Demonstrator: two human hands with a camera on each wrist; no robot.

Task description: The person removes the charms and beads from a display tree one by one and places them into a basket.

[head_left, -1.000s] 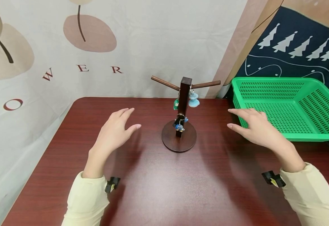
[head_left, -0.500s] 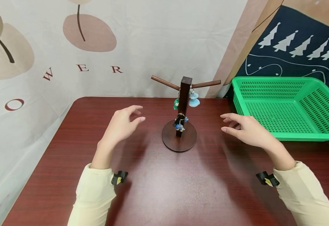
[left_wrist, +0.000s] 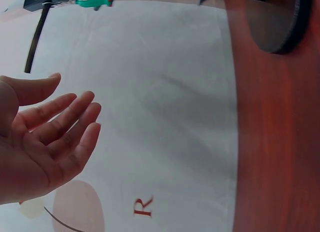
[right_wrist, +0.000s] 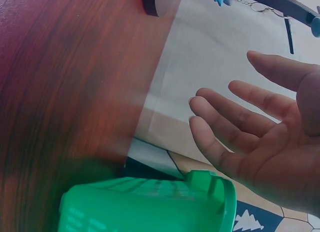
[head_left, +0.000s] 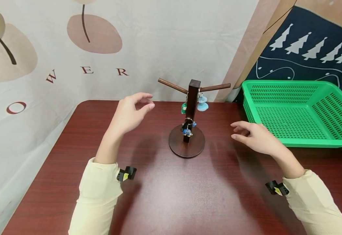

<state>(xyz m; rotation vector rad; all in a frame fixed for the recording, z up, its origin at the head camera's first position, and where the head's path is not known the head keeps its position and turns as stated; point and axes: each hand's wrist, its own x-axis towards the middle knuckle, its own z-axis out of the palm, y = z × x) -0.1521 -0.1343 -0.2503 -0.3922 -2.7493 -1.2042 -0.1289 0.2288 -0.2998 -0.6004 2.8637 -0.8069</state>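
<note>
A dark wooden stand (head_left: 192,101) with a round base rises from the middle of the table, small keychains hanging from its pegs. On its left side is a green keychain (head_left: 184,108); a light-blue one (head_left: 202,103) hangs on the right. Lower down, a blue keychain (head_left: 187,132) dangles from the front peg by a metal ring. My left hand (head_left: 131,112) is raised left of the stand, fingers relaxed and holding nothing. Between the stand and the basket, my right hand (head_left: 256,137) hovers with loosely bent fingers, also holding nothing; its palm shows in the right wrist view.
A green plastic basket (head_left: 320,142) stands at the table's right side, close behind my right hand. The reddish-brown table (head_left: 176,195) meets a printed cloth backdrop (head_left: 171,42) behind the stand. A peg (head_left: 172,86) sticks out at the stand's upper left.
My left hand has moved right and up, closer to the stand's upper left peg. The right hand has shifted slightly left and down, its fingers bending a little. The keychains hang as before.
</note>
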